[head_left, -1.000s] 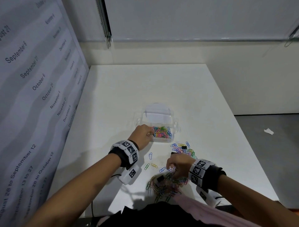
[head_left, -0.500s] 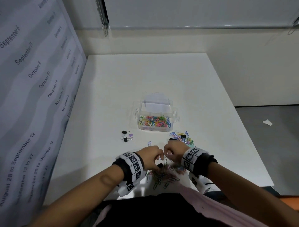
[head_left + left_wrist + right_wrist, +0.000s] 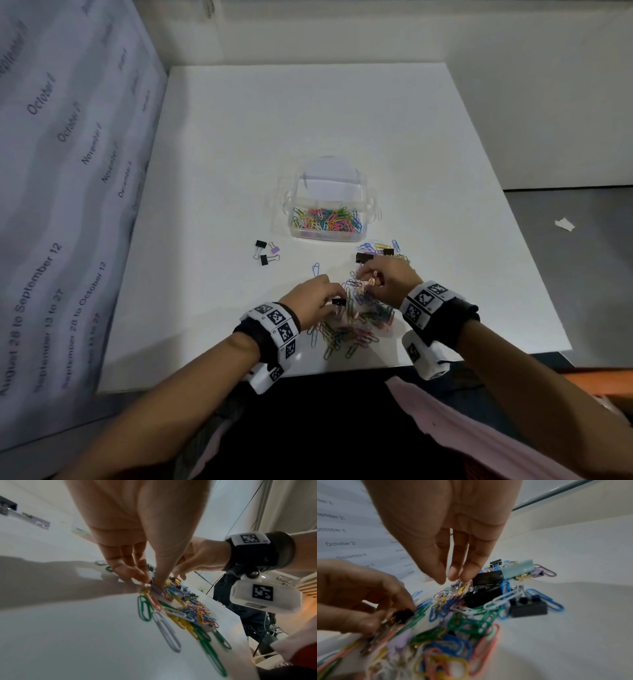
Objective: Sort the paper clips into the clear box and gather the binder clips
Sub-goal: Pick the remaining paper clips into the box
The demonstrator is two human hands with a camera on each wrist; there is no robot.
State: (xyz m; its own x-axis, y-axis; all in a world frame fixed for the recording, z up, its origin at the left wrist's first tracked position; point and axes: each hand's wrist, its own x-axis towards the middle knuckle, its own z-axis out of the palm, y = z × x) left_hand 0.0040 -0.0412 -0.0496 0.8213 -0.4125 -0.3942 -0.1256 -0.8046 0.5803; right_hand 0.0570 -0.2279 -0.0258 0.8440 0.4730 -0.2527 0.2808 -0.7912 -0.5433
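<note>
Two hands work the mixed pile of coloured wire paper clips at lower centre: left hand pinches a small black binder clip, presumably for the three gathered binder clips left of the clear plastic box, right hand pinches paper clips.

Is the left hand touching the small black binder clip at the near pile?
Touching. The head view shows the left hand pinching the small black binder clip over the pile.
</note>
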